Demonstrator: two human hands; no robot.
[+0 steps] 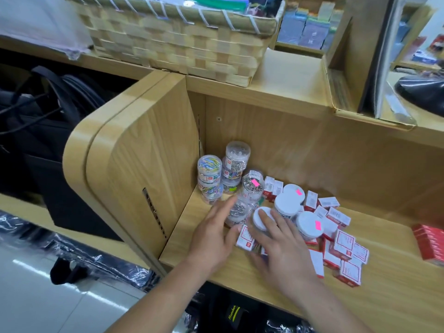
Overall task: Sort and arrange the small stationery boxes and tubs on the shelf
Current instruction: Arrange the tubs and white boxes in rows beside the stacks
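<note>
Clear tubs of paper clips (209, 179) stand stacked in the shelf's back left corner, with a taller stack (234, 168) beside them. A tilted tub with a pink sticker (252, 187) leans next to them, and another clear tub (237, 212) lies under it. My left hand (213, 234) reaches toward that lying tub, fingers stretched out. My right hand (278, 246) rests its fingers on a white-lidded tub (259, 218). More white-lidded tubs (308, 225) and several small red-and-white boxes (343, 246) lie scattered on the wooden shelf (384, 284).
A stack of red boxes (430, 243) sits at the shelf's right edge. Above, a woven basket (177, 42) stands on the upper ledge. A rounded wooden side panel (134, 164) walls the left; black bags (36, 111) hang beyond it.
</note>
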